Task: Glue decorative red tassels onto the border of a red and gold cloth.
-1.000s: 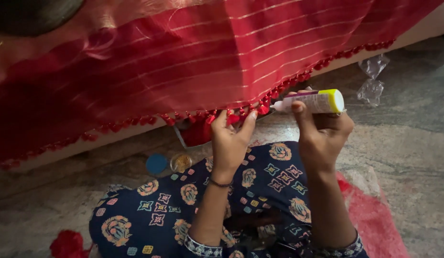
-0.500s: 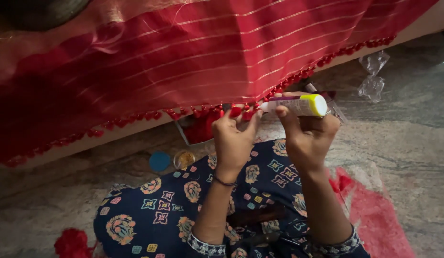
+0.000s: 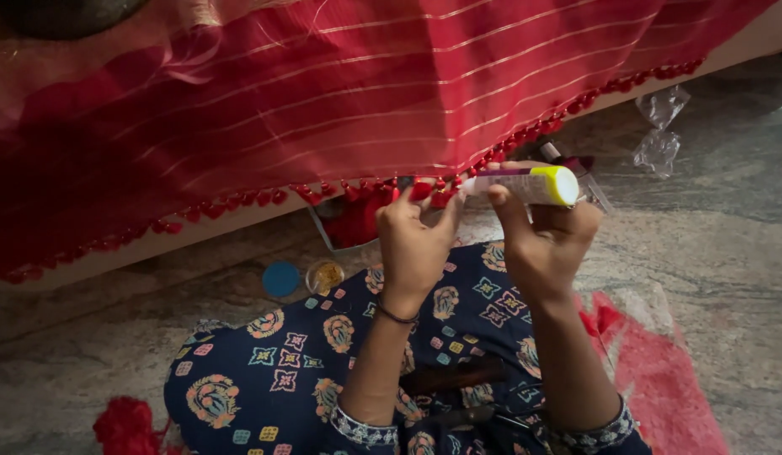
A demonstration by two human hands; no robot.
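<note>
Right hand (image 3: 542,240) gripping glue tube (image 3: 525,184), nozzle meeting red tassel hem (image 3: 424,190). Left hand (image 3: 416,240) pinching tassel at hem, fingers closed. Cloth (image 3: 323,101) hanging above lap. Blue lid (image 3: 280,278), small jar (image 3: 325,275) lying on floor (image 3: 728,253) nearby.

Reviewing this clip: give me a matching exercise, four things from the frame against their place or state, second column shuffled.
1. glue tube
2. blue lid
3. small open jar
4. clear plastic wrap

A. on the floor, upper right
B. held in the right hand
C. flat on the floor, left of the jar
D. holds golden bits

Pairs: 1-B, 2-C, 3-D, 4-A
</note>
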